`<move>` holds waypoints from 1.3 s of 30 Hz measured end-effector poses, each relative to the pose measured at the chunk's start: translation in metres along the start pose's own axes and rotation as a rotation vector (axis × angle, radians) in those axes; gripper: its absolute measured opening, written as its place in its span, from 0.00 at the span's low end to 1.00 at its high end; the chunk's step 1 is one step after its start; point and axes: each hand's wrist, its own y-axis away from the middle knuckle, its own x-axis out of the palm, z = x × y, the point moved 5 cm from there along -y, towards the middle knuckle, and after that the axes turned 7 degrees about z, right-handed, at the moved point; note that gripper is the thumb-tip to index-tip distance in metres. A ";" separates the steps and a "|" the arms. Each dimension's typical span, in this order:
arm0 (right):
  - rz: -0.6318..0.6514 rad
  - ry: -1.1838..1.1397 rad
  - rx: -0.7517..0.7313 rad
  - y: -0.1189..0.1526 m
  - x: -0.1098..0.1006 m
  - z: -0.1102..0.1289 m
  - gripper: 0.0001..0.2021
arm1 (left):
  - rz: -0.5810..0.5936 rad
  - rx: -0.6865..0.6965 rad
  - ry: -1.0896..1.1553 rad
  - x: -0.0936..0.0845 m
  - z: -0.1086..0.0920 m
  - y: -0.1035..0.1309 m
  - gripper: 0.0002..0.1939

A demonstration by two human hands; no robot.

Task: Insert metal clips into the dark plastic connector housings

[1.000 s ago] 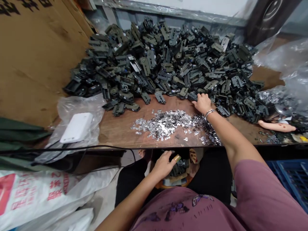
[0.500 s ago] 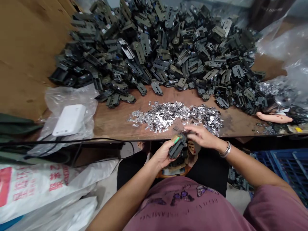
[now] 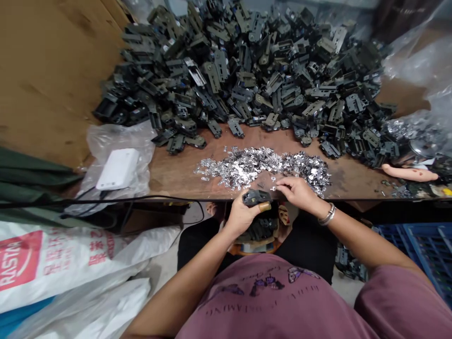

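Near the table's front edge, my left hand (image 3: 242, 214) is wrapped round a dark grey plastic part (image 3: 254, 197), its thumb, with a yellowish covering, pressed on the near side. My right hand (image 3: 298, 194) is just to the right, over the table edge, thumb and forefinger pinched on a small metal piece (image 3: 273, 188). Beyond both hands lies a spread of small shiny metal pieces (image 3: 243, 167). Behind that, a large heap of dark grey parts (image 3: 243, 70) covers the back of the table.
A white box (image 3: 118, 168) with cables lies on clear plastic at the left. A black cable (image 3: 169, 198) runs along the front edge. At the right are a metal bowl (image 3: 418, 150) and a flesh-coloured object (image 3: 409, 173). White sacks (image 3: 70, 259) and a blue crate (image 3: 423, 249) stand below.
My left hand has turned the dark part from tilted to nearly level. My right fingers have closed in a pinch and moved slightly away from it. The view has shifted a little left.
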 end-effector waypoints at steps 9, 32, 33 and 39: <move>0.132 -0.037 -0.126 0.024 -0.011 0.029 0.06 | 0.172 0.106 -0.043 0.015 -0.001 0.011 0.22; -0.123 -0.240 -0.249 0.063 0.023 0.038 0.08 | 0.100 -0.052 -0.235 -0.007 0.008 0.047 0.20; -0.149 -0.256 -0.195 0.065 0.021 0.035 0.08 | 0.077 -0.044 -0.226 -0.009 0.008 0.047 0.20; -0.232 -0.118 -0.325 0.073 0.023 0.050 0.10 | 0.068 -0.040 -0.246 -0.014 0.007 0.051 0.19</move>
